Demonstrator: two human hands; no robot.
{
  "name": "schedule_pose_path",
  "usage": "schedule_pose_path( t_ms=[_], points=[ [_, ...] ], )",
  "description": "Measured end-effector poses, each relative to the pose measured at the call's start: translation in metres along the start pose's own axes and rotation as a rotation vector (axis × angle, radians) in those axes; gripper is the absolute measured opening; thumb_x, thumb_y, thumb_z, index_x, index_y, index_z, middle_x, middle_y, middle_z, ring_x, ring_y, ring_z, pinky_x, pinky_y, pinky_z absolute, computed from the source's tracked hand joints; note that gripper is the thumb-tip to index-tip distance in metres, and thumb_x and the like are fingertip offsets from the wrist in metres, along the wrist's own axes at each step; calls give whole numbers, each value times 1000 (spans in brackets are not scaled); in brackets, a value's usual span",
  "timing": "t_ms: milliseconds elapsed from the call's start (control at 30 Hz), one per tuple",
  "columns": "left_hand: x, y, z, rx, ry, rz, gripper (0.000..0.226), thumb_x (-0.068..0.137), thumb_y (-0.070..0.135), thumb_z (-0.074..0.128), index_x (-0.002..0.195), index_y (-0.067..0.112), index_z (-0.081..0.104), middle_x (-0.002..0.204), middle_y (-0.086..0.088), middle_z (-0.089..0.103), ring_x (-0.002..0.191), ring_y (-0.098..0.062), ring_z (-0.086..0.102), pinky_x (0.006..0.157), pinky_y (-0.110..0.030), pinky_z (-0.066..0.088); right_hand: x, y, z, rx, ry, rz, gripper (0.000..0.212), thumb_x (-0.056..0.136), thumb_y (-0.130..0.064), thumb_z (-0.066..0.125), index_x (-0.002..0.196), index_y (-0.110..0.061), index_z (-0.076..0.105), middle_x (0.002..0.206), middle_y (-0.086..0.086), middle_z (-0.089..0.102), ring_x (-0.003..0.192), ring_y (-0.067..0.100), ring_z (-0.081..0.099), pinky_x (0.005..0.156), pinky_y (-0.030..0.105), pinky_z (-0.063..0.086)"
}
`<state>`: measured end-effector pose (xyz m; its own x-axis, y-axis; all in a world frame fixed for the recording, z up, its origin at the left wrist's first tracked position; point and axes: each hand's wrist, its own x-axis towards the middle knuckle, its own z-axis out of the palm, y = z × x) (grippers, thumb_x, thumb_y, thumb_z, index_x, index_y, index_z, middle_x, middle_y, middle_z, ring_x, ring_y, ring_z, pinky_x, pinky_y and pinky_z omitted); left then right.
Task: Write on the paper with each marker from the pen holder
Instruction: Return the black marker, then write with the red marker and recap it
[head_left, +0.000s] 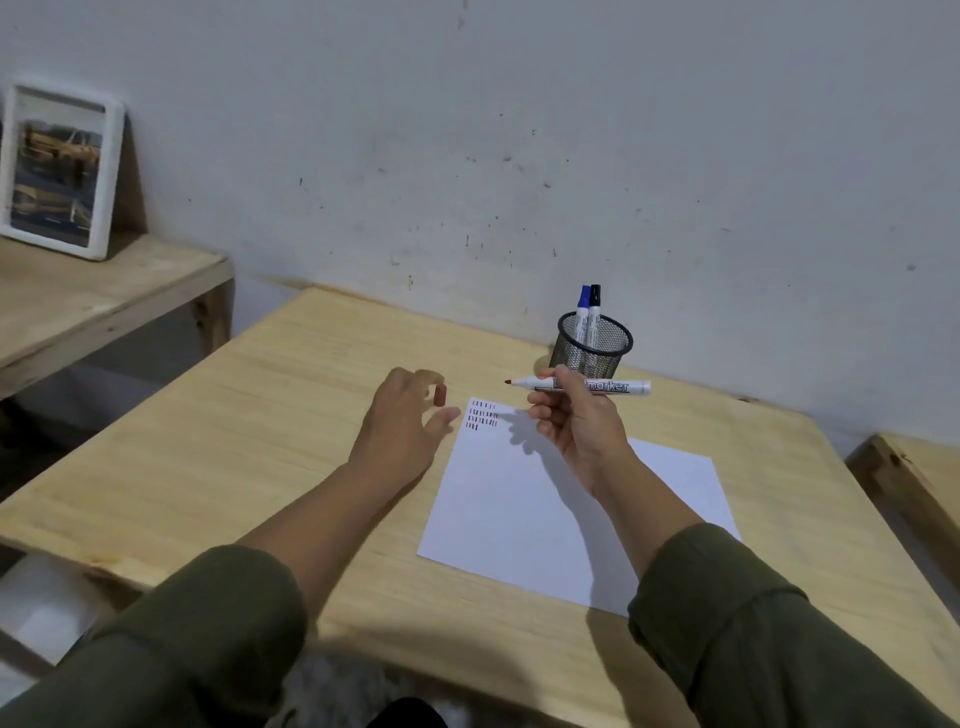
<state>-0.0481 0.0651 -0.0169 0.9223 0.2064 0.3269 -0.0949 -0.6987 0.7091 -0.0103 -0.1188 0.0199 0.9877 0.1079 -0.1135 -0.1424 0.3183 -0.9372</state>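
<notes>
Right hand (574, 421) raised above the paper (545, 514), fingers (543, 397) clamped on an uncapped red marker (582, 386). Marker lies roughly level, red tip pointing left, tail end pointing right, passing in front of the pen holder (595, 345). Tip is off the paper, not touching.

Left hand (402, 415) hovers just left of the paper's top corner, fingers (441, 417) pinching the red cap (441, 394) between thumb and fingertip; remaining fingers loosely curled.

Paper lies flat on the wooden worktop (260, 441), slightly angled. Top left corner has several short rows of small strokes (483, 414) in dark, blue and red ink; the other parts of the sheet are blank.

Black mesh pen holder stands upright at the far side of the worktop near the wall (519, 130), just beyond the paper. Inside: a blue-capped marker (583, 312) and a black-capped marker (595, 312), both upright, caps up, side by side.

Both forearms in dark green sleeves (753, 623). A white picture frame (60, 171) leans against the wall on a lower wooden shelf (104, 296) at left.
</notes>
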Motion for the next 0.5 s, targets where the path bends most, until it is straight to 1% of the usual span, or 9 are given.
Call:
schedule_pose_path(
  t_ms=[67, 100, 133, 167, 233, 267, 333, 400, 500],
  points=[
    [-8, -4, -2, 47, -118, 103, 39, 81, 27, 68, 118, 21, 58, 117, 1, 51, 95, -8, 48, 79, -10, 34, -1, 8, 1, -48, 34, -35, 7, 89, -11, 58, 84, -9, 62, 60, 5, 61, 46, 9, 55, 43, 17, 41],
    [-12, -6, -3, 57, -177, 129, 40, 79, 30, 69, 117, 23, 59, 116, 2, 52, 97, -8, 47, 77, -6, 32, -2, 12, 3, -86, 49, -61, 5, 87, -7, 60, 82, -10, 61, 62, 5, 59, 46, 9, 54, 44, 18, 40],
    [-14, -9, -4, 61, -220, 142, 41, 77, 33, 70, 116, 24, 60, 115, 3, 54, 98, -9, 46, 77, -5, 33, -2, 16, 4, -128, 67, -87, 9, 85, -4, 61, 80, -11, 61, 62, 6, 57, 47, 10, 52, 45, 18, 39],
    [-17, -12, -3, 71, -246, 155, 41, 77, 36, 70, 115, 25, 61, 115, 3, 56, 101, -10, 47, 81, -8, 35, -2, 19, 5, -164, 86, -105, 11, 84, -2, 61, 78, -12, 60, 61, 5, 55, 47, 11, 50, 45, 18, 39],
    [-20, -17, -2, 119, -275, 171, 39, 78, 41, 67, 114, 26, 62, 117, 4, 60, 104, -14, 49, 91, -23, 40, -4, 25, 9, -213, 113, -125, 9, 83, -1, 61, 80, -9, 60, 59, 5, 53, 47, 11, 47, 44, 17, 39],
    [-21, -17, -2, 135, -282, 172, 38, 80, 42, 65, 114, 26, 63, 117, 6, 61, 104, -15, 49, 92, -26, 39, -4, 28, 11, -239, 116, -128, 6, 83, -2, 60, 80, -8, 60, 57, 5, 53, 45, 10, 47, 44, 17, 40],
    [-21, -18, -1, 147, -283, 182, 35, 82, 41, 62, 114, 25, 64, 119, 9, 63, 103, -16, 48, 91, -25, 38, -2, 34, 13, -331, 127, -127, 9, 82, -7, 60, 73, -9, 61, 54, 2, 54, 45, 9, 48, 45, 19, 42],
    [-21, -19, 0, 153, -277, 187, 34, 83, 41, 61, 113, 25, 65, 119, 11, 64, 103, -16, 48, 90, -24, 36, 1, 41, 11, -424, 144, -114, 12, 80, -15, 62, 68, -15, 63, 54, -1, 58, 51, 12, 53, 51, 23, 44],
    [-21, -19, 1, 149, -271, 186, 33, 84, 41, 60, 113, 26, 64, 118, 12, 64, 103, -15, 48, 90, -25, 37, 5, 47, 8, -497, 129, -123, 10, 77, -23, 62, 69, -18, 65, 55, -5, 62, 58, 13, 58, 59, 29, 46]
  ],
)
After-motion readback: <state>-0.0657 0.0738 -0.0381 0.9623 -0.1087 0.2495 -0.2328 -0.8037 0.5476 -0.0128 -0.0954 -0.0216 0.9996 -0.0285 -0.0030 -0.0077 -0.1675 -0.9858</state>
